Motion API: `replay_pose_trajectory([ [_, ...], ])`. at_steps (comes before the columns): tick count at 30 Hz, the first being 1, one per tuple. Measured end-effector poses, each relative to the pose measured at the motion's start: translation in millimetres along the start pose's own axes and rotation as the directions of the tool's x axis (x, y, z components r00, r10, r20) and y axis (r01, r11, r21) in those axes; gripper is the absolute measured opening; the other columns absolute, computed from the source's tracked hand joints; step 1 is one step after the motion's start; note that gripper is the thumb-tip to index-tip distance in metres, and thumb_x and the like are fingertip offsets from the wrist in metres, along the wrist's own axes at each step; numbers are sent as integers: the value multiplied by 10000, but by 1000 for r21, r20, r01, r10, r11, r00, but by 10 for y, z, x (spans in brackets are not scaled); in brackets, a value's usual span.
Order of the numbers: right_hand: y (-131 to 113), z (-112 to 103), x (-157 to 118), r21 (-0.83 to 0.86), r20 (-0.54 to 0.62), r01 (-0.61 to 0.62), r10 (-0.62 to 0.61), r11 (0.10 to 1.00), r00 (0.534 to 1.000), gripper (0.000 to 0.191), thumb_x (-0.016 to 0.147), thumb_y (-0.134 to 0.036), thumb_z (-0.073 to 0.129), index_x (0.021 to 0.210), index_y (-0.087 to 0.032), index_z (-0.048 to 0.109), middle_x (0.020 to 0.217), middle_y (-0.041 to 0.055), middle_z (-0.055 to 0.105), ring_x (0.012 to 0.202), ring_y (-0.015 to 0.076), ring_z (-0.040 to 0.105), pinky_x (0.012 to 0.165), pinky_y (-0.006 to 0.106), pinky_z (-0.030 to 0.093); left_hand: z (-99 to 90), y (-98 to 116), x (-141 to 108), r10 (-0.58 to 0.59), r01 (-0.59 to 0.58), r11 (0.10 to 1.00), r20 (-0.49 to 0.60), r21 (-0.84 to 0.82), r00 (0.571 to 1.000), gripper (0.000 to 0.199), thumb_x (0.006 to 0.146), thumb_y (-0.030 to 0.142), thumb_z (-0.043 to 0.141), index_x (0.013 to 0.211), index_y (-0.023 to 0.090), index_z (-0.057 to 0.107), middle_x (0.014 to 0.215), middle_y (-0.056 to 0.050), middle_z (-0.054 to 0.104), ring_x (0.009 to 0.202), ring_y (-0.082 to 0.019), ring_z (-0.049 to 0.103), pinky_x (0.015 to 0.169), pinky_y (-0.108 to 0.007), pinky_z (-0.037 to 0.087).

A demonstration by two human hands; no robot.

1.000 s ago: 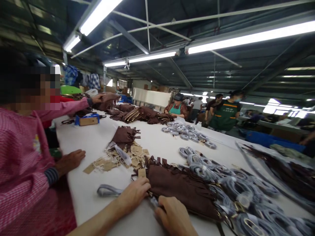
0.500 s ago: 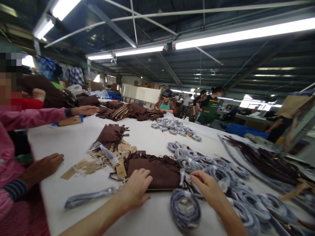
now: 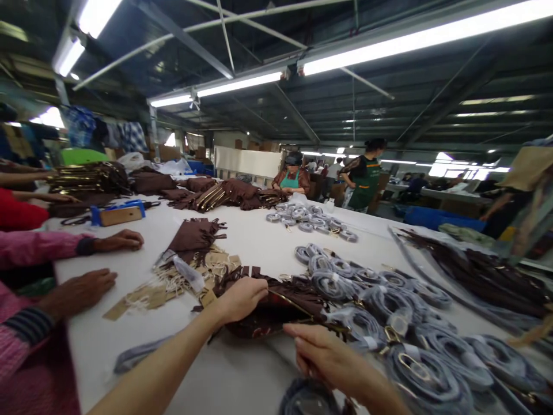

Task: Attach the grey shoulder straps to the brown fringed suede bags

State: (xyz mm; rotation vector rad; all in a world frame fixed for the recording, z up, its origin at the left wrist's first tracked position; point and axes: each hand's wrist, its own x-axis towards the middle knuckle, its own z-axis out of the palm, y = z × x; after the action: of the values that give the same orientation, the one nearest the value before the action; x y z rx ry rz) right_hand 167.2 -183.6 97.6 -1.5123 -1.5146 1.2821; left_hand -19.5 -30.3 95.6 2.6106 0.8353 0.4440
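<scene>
A dark brown fringed bag [image 3: 276, 314] lies in front of me with its gold-zipped mouth spread and a dark inside showing. My left hand [image 3: 244, 298] is closed on the upper edge of that mouth. At the lower edge, my right hand [image 3: 322, 349] has its fingertips on the bag, the other fingers curled under and partly hidden. Just below this hand, a blurred coiled grey strap [image 3: 309, 397] is cut off by the frame. Tan paper tags [image 3: 207, 297] with white strings lie at the bag's left.
Wrapped strap coils [image 3: 406, 305] cover the right side. Another brown bag [image 3: 190, 239] and a brown stack [image 3: 233, 193] lie farther back. A phone [image 3: 121, 214] stands left. A co-worker's hands [image 3: 88, 291] rest at the left table edge. Brown straps [image 3: 470, 276] lie far right.
The bag was lying flat and closed; its mouth is now spread. My right hand moved left and down to it from the coils. The nearest coil shifted down. A co-worker's outstretched arm drew back.
</scene>
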Motion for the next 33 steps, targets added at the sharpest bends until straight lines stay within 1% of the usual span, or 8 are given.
replay_pose_trajectory([
  [2,206,80,185,-165,-146,32,-57,986,988,194,894,-325,390,880,-203,539,595,-38,509,525,119,445,506,247,333,28,31,-11,8,-8,998,6,-54,1000,253,925,209,412,694,190,513,686,14,533,665,-146,467,631,-234,339],
  [4,390,100,292,-265,-244,-28,-39,964,969,168,873,-204,341,773,-212,476,590,-37,487,556,132,480,553,260,359,65,27,-12,4,-2,989,18,-151,1000,246,914,214,422,683,189,502,681,17,516,662,-146,445,654,-242,335],
  [8,513,79,318,-308,-219,-111,43,945,975,202,840,-168,355,655,-227,410,546,-37,470,534,132,480,543,260,348,126,-68,52,-38,53,950,56,-309,998,248,897,255,434,667,187,498,681,19,525,671,-146,442,681,-247,347],
  [12,327,101,263,-131,-139,-102,83,986,987,193,868,-328,381,846,-200,524,533,-62,478,429,101,384,426,234,267,234,-216,133,-113,149,883,106,-444,988,252,859,333,437,665,185,497,686,22,533,700,-147,462,644,-234,364],
  [16,87,133,171,170,-6,-135,138,976,990,447,792,-551,515,1031,-176,560,569,-84,482,407,60,295,378,200,191,411,-343,133,-227,286,777,174,-561,958,268,764,416,494,627,190,452,600,45,443,596,-126,384,554,-236,320],
  [21,4,370,181,299,161,-194,151,934,975,495,733,-579,581,1007,-167,567,532,-93,493,366,35,267,346,176,182,554,-397,118,-286,371,635,241,-678,928,308,668,452,569,591,197,414,547,68,382,527,-98,317,500,-231,258],
  [27,227,847,502,398,-44,-181,216,899,975,327,681,-515,589,665,-220,451,478,-95,452,330,26,244,307,179,96,677,-332,121,-322,401,501,265,-767,909,315,649,441,613,579,194,429,519,72,397,497,-90,325,482,-226,244],
  [33,401,959,647,513,-145,-120,224,850,964,382,653,-538,628,607,-225,414,387,-136,306,323,14,178,334,184,61,726,-318,120,-362,393,415,248,-820,899,249,680,390,607,620,177,493,537,63,465,494,-89,356,498,-222,262],
])
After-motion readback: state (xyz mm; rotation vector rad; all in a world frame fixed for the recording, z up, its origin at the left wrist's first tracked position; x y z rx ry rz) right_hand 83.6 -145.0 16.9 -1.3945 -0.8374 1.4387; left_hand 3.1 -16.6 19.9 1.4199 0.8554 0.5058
